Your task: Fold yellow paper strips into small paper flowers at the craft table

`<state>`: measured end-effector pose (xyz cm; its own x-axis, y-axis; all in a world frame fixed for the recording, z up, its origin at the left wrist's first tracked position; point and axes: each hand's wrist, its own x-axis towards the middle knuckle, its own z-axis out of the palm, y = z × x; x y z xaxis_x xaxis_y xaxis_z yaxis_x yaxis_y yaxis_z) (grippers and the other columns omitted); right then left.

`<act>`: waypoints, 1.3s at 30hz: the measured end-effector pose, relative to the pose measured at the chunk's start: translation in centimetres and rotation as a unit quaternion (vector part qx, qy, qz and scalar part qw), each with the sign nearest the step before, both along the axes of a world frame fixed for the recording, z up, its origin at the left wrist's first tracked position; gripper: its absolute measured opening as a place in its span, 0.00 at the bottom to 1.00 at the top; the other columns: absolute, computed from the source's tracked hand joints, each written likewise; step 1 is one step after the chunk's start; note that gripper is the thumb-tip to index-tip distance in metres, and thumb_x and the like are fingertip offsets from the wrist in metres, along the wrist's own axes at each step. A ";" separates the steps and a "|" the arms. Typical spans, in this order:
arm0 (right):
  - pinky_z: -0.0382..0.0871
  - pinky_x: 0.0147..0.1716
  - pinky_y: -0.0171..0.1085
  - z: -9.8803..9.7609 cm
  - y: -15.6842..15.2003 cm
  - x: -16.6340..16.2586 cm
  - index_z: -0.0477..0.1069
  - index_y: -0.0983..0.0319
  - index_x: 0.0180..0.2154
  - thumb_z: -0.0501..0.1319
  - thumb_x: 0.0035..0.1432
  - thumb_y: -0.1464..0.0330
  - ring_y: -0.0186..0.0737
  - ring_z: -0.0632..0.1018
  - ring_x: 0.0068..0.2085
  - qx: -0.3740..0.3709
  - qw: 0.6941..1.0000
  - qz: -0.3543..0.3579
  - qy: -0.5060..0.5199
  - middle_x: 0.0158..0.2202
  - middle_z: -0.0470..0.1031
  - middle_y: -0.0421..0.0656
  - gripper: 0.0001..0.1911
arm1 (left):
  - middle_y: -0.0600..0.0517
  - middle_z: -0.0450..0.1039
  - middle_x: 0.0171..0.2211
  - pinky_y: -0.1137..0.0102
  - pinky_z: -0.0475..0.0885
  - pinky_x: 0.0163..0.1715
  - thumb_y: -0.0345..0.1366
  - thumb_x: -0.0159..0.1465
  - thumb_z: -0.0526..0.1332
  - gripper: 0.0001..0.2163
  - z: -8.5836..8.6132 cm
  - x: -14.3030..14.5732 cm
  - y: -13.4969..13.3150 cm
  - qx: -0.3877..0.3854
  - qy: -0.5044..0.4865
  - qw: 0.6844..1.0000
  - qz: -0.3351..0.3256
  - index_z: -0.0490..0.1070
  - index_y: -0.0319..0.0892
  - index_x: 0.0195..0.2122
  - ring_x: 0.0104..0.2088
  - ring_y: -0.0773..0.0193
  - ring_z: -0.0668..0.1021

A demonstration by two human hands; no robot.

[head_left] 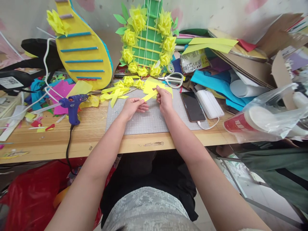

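A narrow strip of yellow crepe paper (pixel 149 96) stretches between my two hands above the grey cutting mat (pixel 144 123). My left hand (pixel 135 106) pinches its left end between thumb and finger. At the other end, my right hand (pixel 164 98) grips the strip with curled fingers. Just behind them lie yellow paper sheets (pixel 150 84), partly covered by the right hand. Finished yellow paper flowers (pixel 128 81) and loose yellow strips (pixel 115 96) rest left of the sheets. Scissors (pixel 175 79) with white handles lie behind the right hand.
A blue glue gun (pixel 73 107) stands at left, its cord over the table edge. Yellow (pixel 83 54) and green (pixel 149 41) instrument-shaped crafts lean at the back. Right of the mat are a phone (pixel 193 106), a white power bank (pixel 209 103) and a bagged paper cup (pixel 247 120).
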<state>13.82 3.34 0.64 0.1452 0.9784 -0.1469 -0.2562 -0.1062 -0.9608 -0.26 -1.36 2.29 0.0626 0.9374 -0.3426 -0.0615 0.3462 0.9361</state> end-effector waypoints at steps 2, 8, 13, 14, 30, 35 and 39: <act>0.45 0.18 0.31 0.0 -0.1 0.0 0.73 0.62 0.26 0.63 0.50 0.56 0.24 0.53 0.18 -0.002 1.000 0.005 -0.008 0.15 0.52 0.31 0.15 | 0.48 0.78 0.25 0.75 0.73 0.24 0.30 0.63 0.59 0.07 0.0 -0.2 0.0 -0.002 0.005 1.000 0.001 0.73 0.34 0.29 0.23 0.68 0.79; 0.46 0.18 0.31 -0.1 0.0 0.2 0.71 0.62 0.25 0.64 0.49 0.56 0.24 0.52 0.18 0.007 0.999 -0.014 -0.029 0.15 0.51 0.31 0.15 | 0.48 0.78 0.24 0.75 0.73 0.24 0.30 0.62 0.59 0.07 0.2 -0.6 -0.2 -0.003 0.001 1.000 0.006 0.73 0.34 0.28 0.23 0.68 0.79; 0.46 0.18 0.30 0.2 -0.3 0.0 0.70 0.62 0.25 0.64 0.50 0.57 0.24 0.53 0.18 0.006 1.000 -0.014 -0.020 0.15 0.51 0.31 0.15 | 0.51 0.75 0.19 0.75 0.71 0.21 0.30 0.61 0.59 0.08 0.5 -0.9 -0.4 -0.013 0.011 1.000 0.011 0.73 0.35 0.26 0.18 0.70 0.76; 0.46 0.18 0.30 0.3 -0.4 0.0 0.71 0.62 0.26 0.64 0.50 0.55 0.24 0.53 0.18 0.004 1.000 -0.009 -0.025 0.15 0.51 0.31 0.16 | 0.53 0.73 0.17 0.76 0.70 0.20 0.30 0.61 0.59 0.08 0.6 -1.1 -0.2 -0.016 0.020 1.000 0.016 0.73 0.35 0.26 0.16 0.71 0.73; 0.48 0.18 0.30 -0.4 0.1 0.5 0.60 0.59 0.28 0.62 0.49 0.47 0.25 0.57 0.19 0.023 0.997 -0.031 -0.066 0.18 0.54 0.31 0.22 | 0.50 0.70 0.15 0.70 0.74 0.30 0.27 0.63 0.57 0.08 1.4 -1.6 4.5 -0.127 0.159 0.979 0.004 0.71 0.35 0.27 0.18 0.67 0.74; 0.48 0.19 0.30 -0.6 0.1 0.5 0.60 0.59 0.28 0.61 0.50 0.48 0.25 0.57 0.19 0.023 0.997 -0.018 -0.075 0.18 0.55 0.31 0.22 | 0.46 0.71 0.17 0.65 0.75 0.30 0.40 0.62 0.61 0.11 1.8 -2.8 4.8 -0.119 0.207 0.971 -0.017 0.74 0.36 0.31 0.22 0.58 0.78; 0.49 0.19 0.30 -0.7 0.2 0.6 0.59 0.59 0.27 0.62 0.52 0.54 0.25 0.58 0.19 0.021 0.998 -0.017 -0.059 0.18 0.55 0.30 0.18 | 0.47 0.71 0.16 0.64 0.75 0.27 0.40 0.59 0.63 0.10 3.2 -3.3 4.7 -0.125 0.263 0.956 -0.026 0.74 0.37 0.29 0.20 0.58 0.77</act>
